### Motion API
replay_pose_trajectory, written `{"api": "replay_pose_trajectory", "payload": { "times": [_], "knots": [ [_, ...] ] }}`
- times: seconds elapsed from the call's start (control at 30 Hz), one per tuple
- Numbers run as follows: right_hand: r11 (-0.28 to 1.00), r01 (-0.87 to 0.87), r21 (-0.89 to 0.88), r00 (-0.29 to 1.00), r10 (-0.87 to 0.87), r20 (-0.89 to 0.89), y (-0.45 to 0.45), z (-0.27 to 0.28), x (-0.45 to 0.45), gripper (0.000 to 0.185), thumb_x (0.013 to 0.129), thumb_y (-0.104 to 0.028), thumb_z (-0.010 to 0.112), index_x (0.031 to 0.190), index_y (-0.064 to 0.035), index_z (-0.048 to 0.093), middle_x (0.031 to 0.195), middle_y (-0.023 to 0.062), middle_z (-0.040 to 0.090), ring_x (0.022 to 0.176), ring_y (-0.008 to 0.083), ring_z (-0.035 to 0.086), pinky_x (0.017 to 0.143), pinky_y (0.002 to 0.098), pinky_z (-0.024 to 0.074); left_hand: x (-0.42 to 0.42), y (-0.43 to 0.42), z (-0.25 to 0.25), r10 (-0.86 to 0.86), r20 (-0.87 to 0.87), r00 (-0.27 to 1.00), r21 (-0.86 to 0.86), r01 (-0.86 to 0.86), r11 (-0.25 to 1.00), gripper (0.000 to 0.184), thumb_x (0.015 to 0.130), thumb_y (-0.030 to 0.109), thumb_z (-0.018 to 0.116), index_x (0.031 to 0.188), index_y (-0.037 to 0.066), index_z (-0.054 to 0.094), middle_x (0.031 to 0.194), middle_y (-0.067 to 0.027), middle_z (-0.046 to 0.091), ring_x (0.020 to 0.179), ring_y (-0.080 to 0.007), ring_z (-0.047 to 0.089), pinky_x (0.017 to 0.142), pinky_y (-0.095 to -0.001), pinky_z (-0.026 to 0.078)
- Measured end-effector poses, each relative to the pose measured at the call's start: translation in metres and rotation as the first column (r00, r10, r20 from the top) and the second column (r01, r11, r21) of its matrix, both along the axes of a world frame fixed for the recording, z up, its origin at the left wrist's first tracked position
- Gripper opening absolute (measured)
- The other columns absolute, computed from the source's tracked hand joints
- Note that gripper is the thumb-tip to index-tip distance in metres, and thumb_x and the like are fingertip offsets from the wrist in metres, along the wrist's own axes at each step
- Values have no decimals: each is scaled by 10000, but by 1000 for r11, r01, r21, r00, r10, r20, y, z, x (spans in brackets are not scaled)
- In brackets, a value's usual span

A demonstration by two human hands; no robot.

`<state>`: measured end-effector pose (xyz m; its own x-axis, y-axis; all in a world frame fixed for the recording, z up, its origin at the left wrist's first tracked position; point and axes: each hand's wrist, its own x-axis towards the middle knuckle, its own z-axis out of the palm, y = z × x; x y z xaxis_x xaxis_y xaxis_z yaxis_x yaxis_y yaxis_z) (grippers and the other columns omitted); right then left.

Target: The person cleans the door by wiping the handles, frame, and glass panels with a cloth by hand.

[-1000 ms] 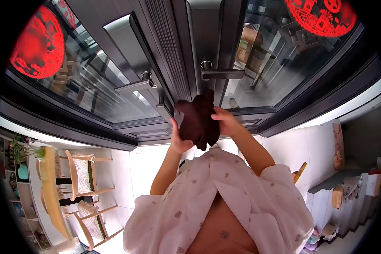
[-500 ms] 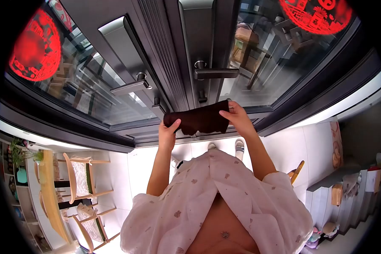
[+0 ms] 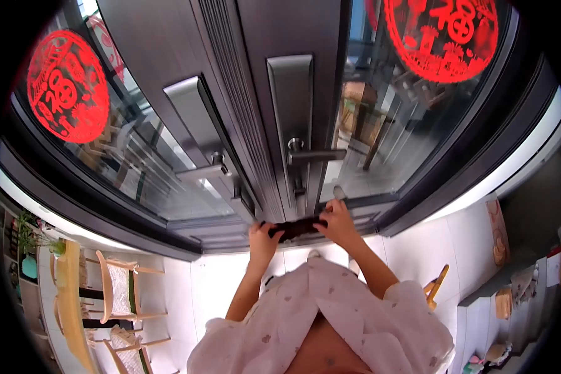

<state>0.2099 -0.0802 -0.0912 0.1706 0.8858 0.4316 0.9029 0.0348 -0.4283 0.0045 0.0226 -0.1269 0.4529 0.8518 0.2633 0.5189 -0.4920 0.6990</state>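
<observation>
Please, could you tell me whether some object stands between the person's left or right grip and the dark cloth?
Nothing visible does: the left grip and right grip each hold one end of the dark cloth directly.

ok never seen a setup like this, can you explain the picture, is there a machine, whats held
There is no machine: these are a person's bare left hand and right hand. The view comes from one camera worn on the head, looking forward and down, so the shirt shows at the bottom. Both hands hold a dark cloth between them, in front of a double door with metal handles. Round red stickers show on its glass. Chairs stand on the pale floor at the left.
</observation>
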Motion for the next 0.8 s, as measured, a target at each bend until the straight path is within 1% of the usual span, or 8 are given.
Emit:
{"api": "replay_pose_trajectory", "payload": {
  "times": [0.07,0.17,0.27,0.4,0.53,0.67,0.77,0.8],
  "knots": [
    [991,-89,104,992,97,-83,1,-7,4,233,610,-180,731,643,-20,564,982,133,471,899,301,474,750,375,412,2,-2,3,71,-23,997,254,-63,965,260,606,147,747,787,32,601,892,-174,505,827,-355,471,743,-415,391],
    [948,-203,-245,762,-4,-647,2,-13,12,233,757,-223,655,684,-31,545,683,61,540,686,208,557,569,339,420,10,5,19,-92,228,969,196,47,980,244,622,105,723,750,1,543,889,-165,494,837,-340,487,733,-398,416],
    [969,-242,-42,-207,-94,-974,1,-27,9,301,793,-244,597,1060,-112,553,1020,25,567,956,168,520,741,351,436,22,2,40,27,91,995,-36,-24,999,259,700,218,671,788,29,517,692,-171,581,630,-378,578,550,-442,454],
    [839,-174,516,-706,259,-659,-11,-38,-22,460,837,-242,528,1270,-178,388,1249,17,455,1136,219,439,876,469,407,46,-13,86,-27,148,989,109,11,994,249,737,228,643,829,46,499,700,-179,590,650,-379,586,558,-442,472],
    [881,-20,472,-398,426,-812,-11,26,-59,558,845,-145,533,1333,-126,263,1235,52,424,1112,204,443,900,390,405,63,-35,121,-424,316,849,284,342,896,234,748,118,648,931,19,540,819,-172,574,669,-353,575,562,-375,470],
    [925,37,378,-47,380,-924,-5,81,-37,459,865,-90,514,1287,-63,335,1155,57,482,1051,153,482,846,313,434,57,-31,172,-415,424,805,261,330,907,205,727,-10,623,920,-2,554,845,-144,567,716,-284,588,594,-323,482],
    [825,-48,563,-212,543,-813,8,154,-37,400,849,-70,527,1232,-70,410,1080,43,526,978,147,510,818,269,434,56,-8,200,-434,594,677,186,409,893,184,748,-65,509,920,-3,511,844,-79,528,681,-164,561,562,-273,472],
    [917,-69,393,132,398,-908,15,167,-24,366,841,-61,539,1192,-63,435,1049,30,529,959,132,507,810,258,431,56,4,204,-371,738,563,47,506,861,179,756,-57,484,924,3,502,836,-50,519,693,-122,544,574,-259,461]
  ]
}}
